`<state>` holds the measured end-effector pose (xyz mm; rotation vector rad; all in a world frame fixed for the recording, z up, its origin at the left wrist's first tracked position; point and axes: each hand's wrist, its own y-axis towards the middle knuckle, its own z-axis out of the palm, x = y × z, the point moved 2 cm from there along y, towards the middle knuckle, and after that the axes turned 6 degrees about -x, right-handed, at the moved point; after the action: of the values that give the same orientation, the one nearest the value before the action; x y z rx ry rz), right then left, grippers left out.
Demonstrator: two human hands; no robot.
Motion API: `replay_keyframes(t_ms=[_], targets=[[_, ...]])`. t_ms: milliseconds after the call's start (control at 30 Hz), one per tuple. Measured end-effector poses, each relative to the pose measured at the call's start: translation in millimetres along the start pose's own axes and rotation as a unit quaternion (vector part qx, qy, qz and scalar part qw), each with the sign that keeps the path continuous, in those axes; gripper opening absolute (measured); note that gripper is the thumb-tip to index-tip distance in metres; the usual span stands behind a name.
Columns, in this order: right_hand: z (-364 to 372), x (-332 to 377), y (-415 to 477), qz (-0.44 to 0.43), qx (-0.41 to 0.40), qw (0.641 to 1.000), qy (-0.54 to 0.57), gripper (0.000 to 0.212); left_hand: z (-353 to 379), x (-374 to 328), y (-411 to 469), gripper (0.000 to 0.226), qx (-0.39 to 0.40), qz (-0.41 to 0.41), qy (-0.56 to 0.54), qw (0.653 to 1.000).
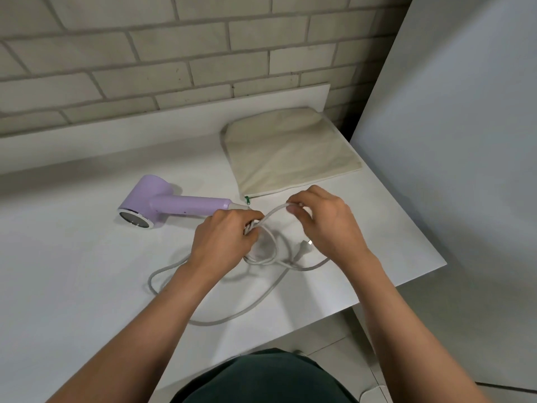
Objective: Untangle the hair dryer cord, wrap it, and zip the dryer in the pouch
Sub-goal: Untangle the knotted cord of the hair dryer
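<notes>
Dark garment (261, 379), left fingers (244, 219) gripping one white cord (271, 213), right fingers (297, 203) pinching it, one lilac dryer (174, 203), one pouch (290, 152)

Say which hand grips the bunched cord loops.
The left hand, nearest the purple hair dryer: its fingers curl round several gathered strands of cord. The right hand pinches only one strand, near the pouch.
</notes>
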<state>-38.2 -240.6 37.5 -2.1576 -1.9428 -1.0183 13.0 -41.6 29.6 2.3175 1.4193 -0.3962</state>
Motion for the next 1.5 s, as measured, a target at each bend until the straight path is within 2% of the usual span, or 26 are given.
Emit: replay_keyframes(t_ms=[100, 167, 233, 300, 400, 500, 567, 633, 733, 833, 933, 1033, 1133, 1267, 1400, 1500], targets=[[-16, -14, 3, 0.087, -0.087, 0.989, 0.085, 0.011, -4, 5, 2, 0.02, -0.021, -0.001, -0.031, 0.999], [-25, -23, 3, 0.166, -0.125, 0.966, 0.151, 0.01, -3, 9, 2, 0.02, -0.025, -0.003, -0.075, 0.997], [-27, -30, 3, 0.204, -0.125, 0.956, 0.17, 0.011, -2, 9, 2, 0.021, -0.03, 0.003, -0.103, 0.994], [-24, -35, 1, 0.207, -0.068, 0.97, 0.106, 0.016, 0, 9, 2, 0.021, -0.034, 0.008, -0.104, 0.994], [-19, -28, -5, 0.157, 0.015, 0.987, -0.033, 0.041, 2, 11, 2, 0.02, -0.028, 0.014, -0.099, 0.995], [-14, 3, -8, 0.006, 0.011, 0.999, -0.032, 0.061, 3, 10, 1, 0.017, -0.03, 0.023, -0.086, 0.996], [-3, 22, -9, -0.076, 0.053, 0.995, -0.034, 0.055, 1, 8, 1, 0.017, -0.044, 0.032, -0.075, 0.996], [9, 34, -7, -0.115, 0.091, 0.987, -0.063, 0.04, -1, 9, 1, 0.02, -0.059, 0.038, -0.066, 0.995], [13, 38, 0, -0.137, 0.098, 0.98, -0.102, 0.029, -3, 14, -1, 0.023, -0.07, 0.044, -0.068, 0.994], [8, 37, 5, -0.131, 0.129, 0.977, -0.108, 0.028, -1, 16, -6, 0.026, -0.088, 0.055, -0.083, 0.991], [1, 37, 6, -0.135, 0.058, 0.985, -0.085, 0.025, 0, 19, -7, 0.027, -0.112, 0.051, -0.107, 0.987], [-9, 36, 9, -0.117, -0.047, 0.992, -0.008, 0.028, 1, 19, -7, 0.027, -0.118, 0.043, -0.12, 0.985], [-19, 39, 11, -0.102, -0.098, 0.987, 0.079, 0.02, 3, 15, -5, 0.023, -0.117, 0.043, -0.142, 0.982], [-37, 42, 16, -0.029, -0.161, 0.967, 0.194, 0.014, 12, 16, -5, 0.02, -0.079, 0.052, -0.151, 0.984], [-49, 26, 18, 0.046, -0.174, 0.964, 0.197, 0.015, 17, 17, -9, 0.016, -0.092, 0.022, -0.216, 0.972], [-45, 5, 17, 0.14, -0.149, 0.971, 0.121, 0.019, 17, 17, -5, 0.016, -0.103, 0.01, -0.237, 0.966]])
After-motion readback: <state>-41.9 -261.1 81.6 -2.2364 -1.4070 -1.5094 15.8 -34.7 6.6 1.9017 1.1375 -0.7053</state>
